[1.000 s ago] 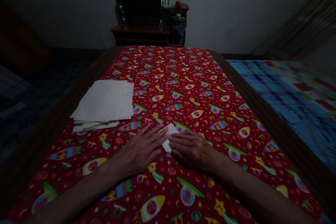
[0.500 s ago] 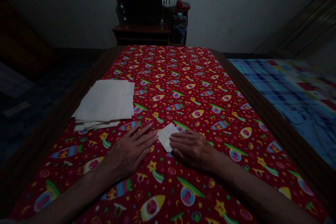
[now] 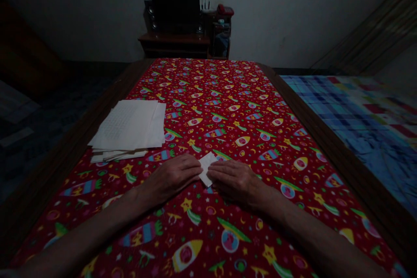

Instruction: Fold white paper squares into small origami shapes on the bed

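Observation:
A small folded piece of white paper [image 3: 207,169] lies on the red patterned cloth [image 3: 228,108] in front of me. My left hand [image 3: 174,177] rests beside it on the left, fingers curled, fingertips touching the paper's left edge. My right hand [image 3: 235,179] lies on the paper's right side, fingers bent down onto its edge. Both hands press against the paper from either side. Part of the paper is hidden under the fingers.
A loose stack of white sheets [image 3: 130,128] lies at the left of the cloth. The wooden frame edge [image 3: 312,113] runs along the right, with a blue checked mattress [image 3: 361,117] beyond. A dark cabinet with a screen [image 3: 176,21] stands against the far wall.
My left hand has moved right and curled its fingers, from lying flat to touching the paper's edge. The right hand has shifted slightly onto the paper.

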### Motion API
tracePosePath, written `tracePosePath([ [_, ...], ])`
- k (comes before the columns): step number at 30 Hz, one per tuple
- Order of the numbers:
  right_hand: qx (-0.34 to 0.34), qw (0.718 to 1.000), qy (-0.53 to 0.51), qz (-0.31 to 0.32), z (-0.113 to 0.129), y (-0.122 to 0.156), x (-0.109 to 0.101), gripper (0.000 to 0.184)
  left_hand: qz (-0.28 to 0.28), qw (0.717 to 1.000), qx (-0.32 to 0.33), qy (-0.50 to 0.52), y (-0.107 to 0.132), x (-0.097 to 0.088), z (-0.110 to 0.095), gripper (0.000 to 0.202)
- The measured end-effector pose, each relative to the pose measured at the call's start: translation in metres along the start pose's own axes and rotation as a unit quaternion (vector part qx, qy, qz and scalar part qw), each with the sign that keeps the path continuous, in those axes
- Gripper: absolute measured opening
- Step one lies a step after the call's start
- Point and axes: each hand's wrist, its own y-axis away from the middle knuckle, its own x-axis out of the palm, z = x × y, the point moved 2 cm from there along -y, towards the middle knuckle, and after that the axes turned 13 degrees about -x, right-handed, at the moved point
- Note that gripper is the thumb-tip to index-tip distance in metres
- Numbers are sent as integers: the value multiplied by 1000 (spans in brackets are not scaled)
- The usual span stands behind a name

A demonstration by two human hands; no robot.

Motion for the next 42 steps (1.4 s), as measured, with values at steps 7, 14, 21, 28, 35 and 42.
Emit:
tracePosePath([
  [7,0,999,23,-48,-1,4,4,15,-5,998,-36,48,-4,4,4,18],
  [14,108,990,92,-27,4,2,1,15,-50,984,-122,116,-3,11,6,13],
  [21,142,988,66,0,2,2,2,18,-61,979,-146,129,-1,12,5,11],
  [28,243,969,-4,-45,-2,2,4,21,-52,973,-173,146,0,13,9,11],
  [35,265,959,105,1,-1,3,6,24,-50,972,-205,104,-5,18,8,17],
  [42,246,953,171,50,0,7,11,20,-2,977,-209,-46,-10,16,3,20],
])
